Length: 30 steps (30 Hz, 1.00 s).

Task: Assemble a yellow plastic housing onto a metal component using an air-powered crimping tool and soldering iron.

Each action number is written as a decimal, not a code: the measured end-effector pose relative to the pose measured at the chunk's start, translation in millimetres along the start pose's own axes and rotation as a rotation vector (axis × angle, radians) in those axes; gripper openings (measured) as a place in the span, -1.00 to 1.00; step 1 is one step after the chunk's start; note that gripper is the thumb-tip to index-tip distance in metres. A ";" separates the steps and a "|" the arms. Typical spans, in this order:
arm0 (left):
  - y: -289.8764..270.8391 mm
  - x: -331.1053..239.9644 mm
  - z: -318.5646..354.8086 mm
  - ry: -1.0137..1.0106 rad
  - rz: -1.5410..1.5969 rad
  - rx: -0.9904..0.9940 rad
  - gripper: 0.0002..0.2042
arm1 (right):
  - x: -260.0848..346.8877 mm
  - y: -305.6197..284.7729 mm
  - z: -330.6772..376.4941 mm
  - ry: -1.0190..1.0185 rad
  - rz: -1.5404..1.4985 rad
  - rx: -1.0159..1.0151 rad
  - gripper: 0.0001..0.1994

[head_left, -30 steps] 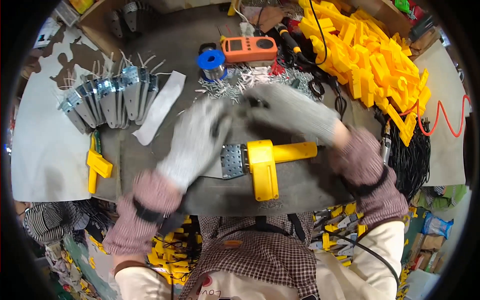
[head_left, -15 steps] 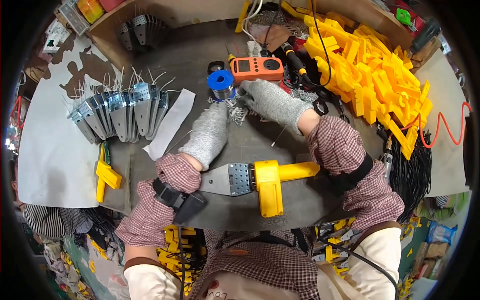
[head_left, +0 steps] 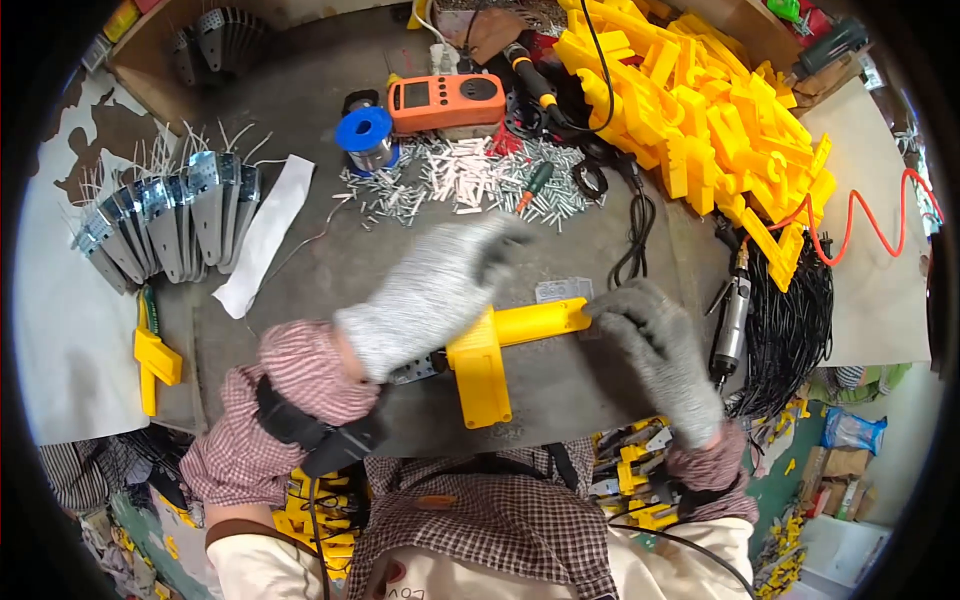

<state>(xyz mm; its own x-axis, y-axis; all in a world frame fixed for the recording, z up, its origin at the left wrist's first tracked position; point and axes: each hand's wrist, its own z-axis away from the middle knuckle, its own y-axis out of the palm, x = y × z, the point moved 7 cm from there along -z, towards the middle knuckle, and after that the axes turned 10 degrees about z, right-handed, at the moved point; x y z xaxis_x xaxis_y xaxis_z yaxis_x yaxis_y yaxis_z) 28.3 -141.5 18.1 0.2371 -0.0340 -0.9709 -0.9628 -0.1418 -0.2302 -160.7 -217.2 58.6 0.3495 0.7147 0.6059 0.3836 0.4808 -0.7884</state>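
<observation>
A plastic pipe welder with a yellow body [head_left: 478, 370] lies on the dark bench, its yellow handle [head_left: 540, 321] pointing right. My left hand [head_left: 425, 295], in a grey knit glove, reaches over its metal plate and hides most of it. The left fingers bend and blur, so I cannot tell whether anything is in them. My right hand [head_left: 655, 350], gloved too, has its loosely bent fingertips at the handle's end, with gaps between the fingers; contact is unclear. Beyond my hands lies a pile of small screws and pale pins [head_left: 465, 175], with a green-handled screwdriver [head_left: 537, 185] on it.
An orange meter [head_left: 445, 103] and a blue solder spool [head_left: 364, 133] stand behind the pile. Yellow plastic parts [head_left: 700, 110] heap up at back right. A power driver [head_left: 733, 325] and black cables [head_left: 790, 330] lie at right. Grey metal plates with wires [head_left: 170, 215] line the left.
Both hands have come back from the screw pile. My left hand now crosses over the welder's metal plate, and my right hand has come down beside its handle. The view has shifted.
</observation>
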 end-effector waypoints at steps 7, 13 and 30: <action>52.8 -5.0 -22.2 0.095 -0.329 0.240 -0.66 | -10.6 31.1 13.2 0.006 -0.070 -0.159 -0.89; 67.0 1.7 7.3 0.075 -0.412 0.350 -0.50 | -18.2 48.8 17.2 -0.135 0.124 -0.223 -0.79; -30.3 -2.8 -14.7 0.194 -0.687 -0.151 -0.73 | -16.0 47.4 21.7 -0.272 0.101 -0.285 -0.72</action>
<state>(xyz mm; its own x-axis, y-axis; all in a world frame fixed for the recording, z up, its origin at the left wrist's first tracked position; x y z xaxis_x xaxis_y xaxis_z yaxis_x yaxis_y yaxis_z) 58.7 -151.6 28.8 0.8136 -0.0610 -0.5782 -0.5633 -0.3290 -0.7579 -166.7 -194.8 9.2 0.1729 0.8777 0.4468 0.5944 0.2687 -0.7579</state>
